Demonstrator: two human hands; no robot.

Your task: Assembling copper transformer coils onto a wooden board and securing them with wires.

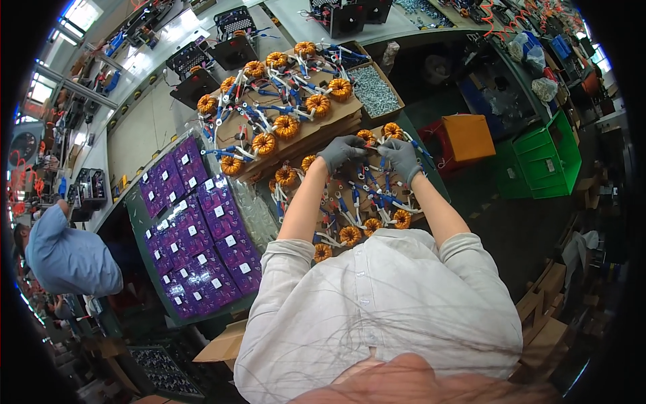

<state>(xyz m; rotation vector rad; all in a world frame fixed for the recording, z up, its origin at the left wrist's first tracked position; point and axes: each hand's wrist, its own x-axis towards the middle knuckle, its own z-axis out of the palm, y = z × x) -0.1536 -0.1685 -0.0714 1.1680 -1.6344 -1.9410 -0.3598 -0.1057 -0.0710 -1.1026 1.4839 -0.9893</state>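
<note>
Both of my hands wear grey gloves and meet over the far right part of a cardboard layer that carries copper-wound ring coils. My left hand (342, 152) is closed, its fingertips pinching a thin wire lead with a reddish end. Close beside it, my right hand (402, 159) is also closed at the same lead, its thumb and fingers together. One orange ring coil (367, 137) sits just beyond the fingertips, and another coil (392, 130) lies beyond my right hand. Which coil the lead belongs to is hard to make out. Blue and white leads (367, 176) spread below my hands.
A taller cardboard stack (309, 133) bears more coils. Beyond it stands a box of small metal screws (375, 91). Purple circuit boards (202, 236) cover the left side. Right of the table are an orange-topped box (469, 137) and green crate (548, 158). A co-worker (70, 252) is far left.
</note>
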